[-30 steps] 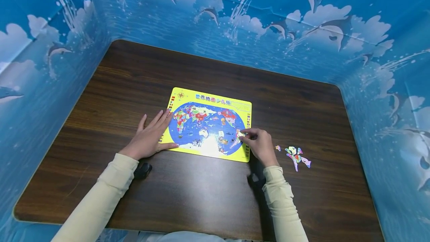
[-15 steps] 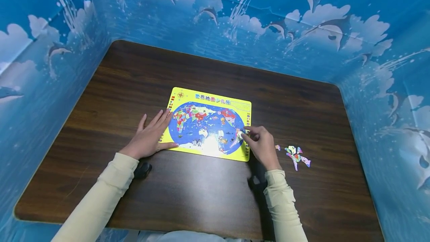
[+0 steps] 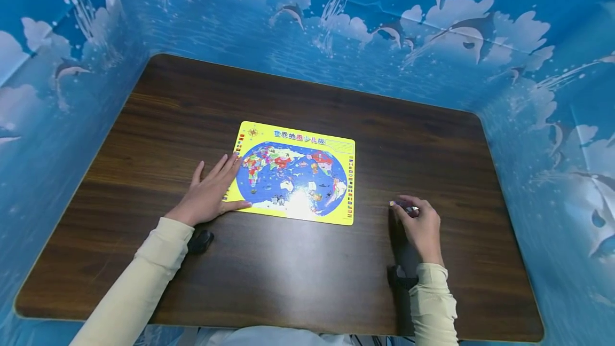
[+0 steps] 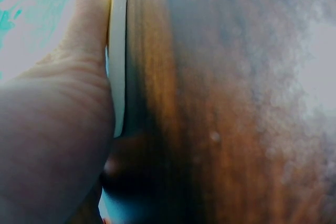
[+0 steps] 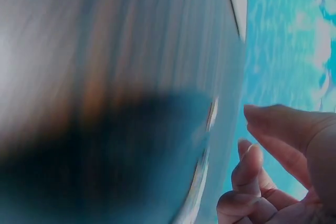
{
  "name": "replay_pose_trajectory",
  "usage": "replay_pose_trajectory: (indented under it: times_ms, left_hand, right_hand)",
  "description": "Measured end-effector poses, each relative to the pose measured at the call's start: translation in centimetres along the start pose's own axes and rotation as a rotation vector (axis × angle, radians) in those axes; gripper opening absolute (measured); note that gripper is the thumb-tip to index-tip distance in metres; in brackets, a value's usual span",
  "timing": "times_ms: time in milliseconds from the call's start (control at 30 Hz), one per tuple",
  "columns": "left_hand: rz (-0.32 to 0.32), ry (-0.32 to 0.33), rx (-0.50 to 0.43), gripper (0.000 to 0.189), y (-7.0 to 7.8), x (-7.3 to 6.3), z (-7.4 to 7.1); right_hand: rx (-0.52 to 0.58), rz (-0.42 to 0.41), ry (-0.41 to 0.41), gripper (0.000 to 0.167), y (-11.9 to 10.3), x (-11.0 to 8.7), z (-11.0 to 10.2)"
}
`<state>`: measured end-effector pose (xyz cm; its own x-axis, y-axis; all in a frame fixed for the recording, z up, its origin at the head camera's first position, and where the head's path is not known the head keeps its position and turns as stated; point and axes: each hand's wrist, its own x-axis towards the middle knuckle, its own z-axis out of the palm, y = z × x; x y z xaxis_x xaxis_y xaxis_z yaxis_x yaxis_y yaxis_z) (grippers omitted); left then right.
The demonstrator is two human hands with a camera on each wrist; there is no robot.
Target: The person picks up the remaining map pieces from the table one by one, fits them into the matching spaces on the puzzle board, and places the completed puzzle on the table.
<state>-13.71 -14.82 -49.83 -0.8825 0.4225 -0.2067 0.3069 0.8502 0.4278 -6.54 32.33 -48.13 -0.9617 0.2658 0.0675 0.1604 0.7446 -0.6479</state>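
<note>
The dark wood-grain counter (image 3: 307, 103) has rounded corners and a bright glare towards its front, and a blue backdrop (image 3: 312, 31) of dolphins, clouds and water wraps its far side and both ends. A yellow-edged world map board (image 3: 298, 172) lies flat near the middle, the glare washing out part of its lower edge. Most of a cluster of puzzle pieces (image 3: 413, 210) is covered by the right hand (image 3: 423, 224), whose fingers are loosely bent, with a gap below the thumb; I see nothing in its grasp, though whether a fingertip touches a piece I cannot tell. One small piece (image 3: 391, 203) shows by the fingertips. Close up from the right wrist, things on the counter are too blurred to sort. The left hand (image 3: 209, 191) lies spread and released across the board's left edge, covering some printed flags. A black object (image 3: 199, 241) shows beside the left wrist, pale sleeves (image 3: 144, 271) run out of sight, and dark cables (image 3: 377, 340) peek below the front edge
</note>
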Motion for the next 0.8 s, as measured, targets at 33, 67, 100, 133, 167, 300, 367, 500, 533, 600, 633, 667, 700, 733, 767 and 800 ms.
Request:
replay_pose_trajectory:
  times_ms: [33,67,100,133,167,300,367,500,533,600,633,667,700,733,767,800]
  left_hand:
    - [-0.001,0.001,0.000,0.112,0.0,0.0,0.0]
    - [-0.001,0.000,0.003,0.111,-0.1,0.0,0.0]
    - [-0.001,0.003,0.005,0.111,-0.1,0.0,0.1]
    - [-0.002,0.004,0.007,0.111,-0.2,0.1,0.1]
    - [-0.002,0.004,0.007,0.111,-0.2,0.1,0.1]
    - [-0.004,0.003,0.010,0.112,-0.4,0.1,0.1]
    - [-0.005,-0.001,0.005,0.112,-0.5,0.1,0.1]
    - [-0.007,-0.002,0.004,0.112,-0.5,0.1,0.1]
    - [-0.006,-0.002,0.004,0.112,-0.4,0.1,0.0]
    - [-0.003,-0.003,0.004,0.112,-0.4,0.1,0.0]
    - [-0.001,-0.004,0.004,0.112,-0.4,0.1,0.0]
    - [0.001,-0.005,0.003,0.112,-0.3,0.2,0.1]
    - [0.003,-0.006,0.004,0.112,-0.3,0.2,0.1]
    - [0.002,-0.006,0.003,0.112,-0.3,0.2,0.1]
    - [0.002,-0.006,0.003,0.112,-0.3,0.2,0.1]
    - [0.002,-0.005,0.005,0.112,-0.3,0.2,0.1]
  right_hand:
    - [-0.006,0.023,0.024,0.023,0.5,-0.2,-0.6]
    - [-0.005,0.053,0.041,0.023,1.0,-0.4,-1.2]
    - [-0.008,0.084,0.056,0.023,1.6,-0.6,-1.7]
    - [-0.008,0.118,0.067,0.024,2.1,-0.9,-2.3]
    - [-0.012,0.154,0.072,0.025,2.5,-1.1,-2.9]
    - [-0.063,0.252,0.061,0.033,4.3,-1.8,-4.8]
    - [-0.110,0.250,0.052,0.037,5.2,-1.9,-5.2]
    - [-0.153,0.207,0.050,0.037,6.6,-2.0,-5.5]
    - [-0.155,0.200,0.051,0.036,6.8,-1.9,-5.4]
    - [-0.143,0.207,0.052,0.033,7.1,-1.9,-5.4]
    - [-0.141,0.215,0.053,0.032,7.2,-1.9,-5.4]
    - [-0.135,0.230,0.049,0.031,7.2,-1.9,-5.4]
    - [-0.129,0.248,0.045,0.030,7.3,-1.9,-5.4]
    - [-0.126,0.267,0.037,0.030,7.3,-1.8,-5.4]
    - [-0.119,0.285,0.031,0.030,7.3,-1.7,-5.4]
    - [-0.113,0.301,0.024,0.030,7.3,-1.6,-5.4]
